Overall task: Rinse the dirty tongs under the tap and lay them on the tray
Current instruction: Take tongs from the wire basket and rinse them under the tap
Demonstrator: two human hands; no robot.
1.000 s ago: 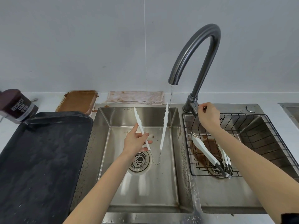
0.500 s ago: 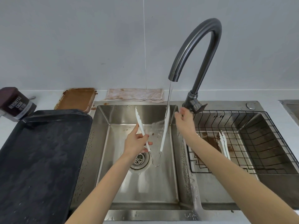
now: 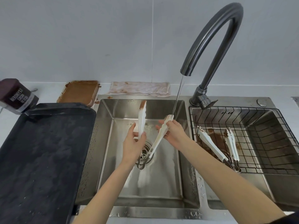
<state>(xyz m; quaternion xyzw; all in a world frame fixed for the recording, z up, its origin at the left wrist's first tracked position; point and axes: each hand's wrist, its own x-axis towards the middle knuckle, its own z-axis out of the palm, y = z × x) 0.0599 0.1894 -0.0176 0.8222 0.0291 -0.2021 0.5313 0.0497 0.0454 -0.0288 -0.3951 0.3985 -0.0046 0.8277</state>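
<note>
I'm mid-rinse: my left hand and right hand each grasp 1 arm of the tongs under the tap; next, rinse the brown tip.

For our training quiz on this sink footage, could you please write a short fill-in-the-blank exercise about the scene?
1. The water stream from the tap lands on the tongs arm held by the ____ hand.
2. The brown smear sits on the tip of the tongs arm held by the ____ hand.
3. The black tray lies to the ____ of the sink.
4. More dirty tongs lie in the wire ____.

Missing words: right; left; left; basket
</note>
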